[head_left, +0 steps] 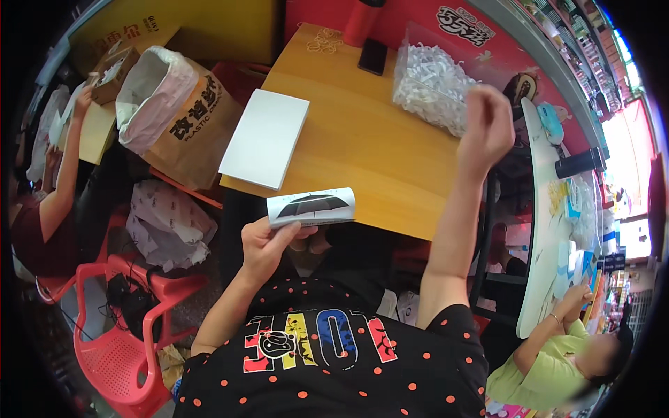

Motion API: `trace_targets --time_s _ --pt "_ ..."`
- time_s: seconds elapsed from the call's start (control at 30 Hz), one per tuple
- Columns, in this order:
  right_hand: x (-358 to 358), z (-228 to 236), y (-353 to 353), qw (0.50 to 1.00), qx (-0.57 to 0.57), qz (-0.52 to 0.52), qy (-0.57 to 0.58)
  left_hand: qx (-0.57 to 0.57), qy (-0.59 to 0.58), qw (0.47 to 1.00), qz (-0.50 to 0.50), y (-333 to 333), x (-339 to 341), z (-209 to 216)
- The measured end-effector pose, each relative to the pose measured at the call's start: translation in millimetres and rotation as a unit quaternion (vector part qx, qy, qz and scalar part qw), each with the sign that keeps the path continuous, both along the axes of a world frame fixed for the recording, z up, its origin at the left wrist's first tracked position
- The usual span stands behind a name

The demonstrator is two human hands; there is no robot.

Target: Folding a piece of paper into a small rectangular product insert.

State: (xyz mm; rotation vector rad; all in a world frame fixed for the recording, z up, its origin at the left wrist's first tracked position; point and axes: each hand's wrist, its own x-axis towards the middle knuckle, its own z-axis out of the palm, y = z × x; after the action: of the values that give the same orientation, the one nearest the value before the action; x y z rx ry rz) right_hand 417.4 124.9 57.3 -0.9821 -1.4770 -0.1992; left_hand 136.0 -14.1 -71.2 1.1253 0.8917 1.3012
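Observation:
My left hand (268,245) is closed on a curled white paper sleeve (311,206) printed with a dark umbrella, held just off the table's near edge. Raised over the right side of the table, my right hand (490,125) has its fingers curled together. Whatever it may hold is hidden. Right beside it is a clear plastic bin (426,90) filled with small white strips. Flat on the table's left side lies a neat white stack of sheets (266,138), a little beyond my left hand.
The wooden table (369,139) carries a dark phone (373,56), a red bottle (362,24) and rubber bands (325,42). A large lined sack (185,115) stands left, near a red plastic chair (115,341). Co-workers (557,362) sit at tables on both sides.

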Motion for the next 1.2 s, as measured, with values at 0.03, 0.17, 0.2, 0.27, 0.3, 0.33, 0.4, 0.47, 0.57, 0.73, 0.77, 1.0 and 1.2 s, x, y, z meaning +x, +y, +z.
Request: trace_targets --time_s 0.03,0.17,0.2,0.27,0.3,0.33,0.4,0.47,0.57,0.73,0.77,1.0,1.2 --pt "24 -4 32 0.998 -0.042 -0.049 0.013 -0.050 -0.044 0.998 -0.009 -2 -3 1" --pt "114 -65 90 0.903 -0.020 -0.336 -0.268 -0.110 -0.140 0.984 0.004 5 -5 5" --pt "84 -62 80 0.944 -0.060 -0.255 -0.199 -0.117 -0.152 0.981 0.019 7 -6 6" --pt "9 -54 24 0.985 -0.164 -0.015 -0.045 -0.138 -0.178 0.973 0.044 5 -13 6" --pt "-19 -58 -4 0.965 -0.221 0.134 0.043 -0.138 -0.177 0.973 0.055 6 -14 5" --pt "-45 -68 -35 0.926 -0.242 0.249 0.147 -0.140 -0.183 0.971 0.063 9 -15 7" --pt "-74 -83 -78 0.927 -0.277 0.237 0.084 -0.143 -0.193 0.967 0.080 12 -17 8" --pt "-96 -97 -96 0.927 -0.270 0.248 0.080 -0.143 -0.187 0.968 0.090 14 -16 7" --pt "-111 -112 -105 0.932 -0.282 0.200 0.108 -0.137 -0.185 0.969 0.086 15 -14 6" --pt "-112 -116 -107 0.864 -0.362 0.246 0.250 -0.128 -0.172 0.973 0.092 13 -9 4" --pt "-112 -116 -107 0.857 -0.372 0.251 0.253 -0.124 -0.166 0.974 0.093 13 -10 3" --pt "-118 -114 -110 0.832 -0.404 0.217 0.313 -0.082 -0.126 0.984 0.097 11 -11 -1" --pt "-116 -123 -109 0.822 -0.423 0.203 0.324 -0.083 -0.124 0.983 0.111 11 -8 -6"
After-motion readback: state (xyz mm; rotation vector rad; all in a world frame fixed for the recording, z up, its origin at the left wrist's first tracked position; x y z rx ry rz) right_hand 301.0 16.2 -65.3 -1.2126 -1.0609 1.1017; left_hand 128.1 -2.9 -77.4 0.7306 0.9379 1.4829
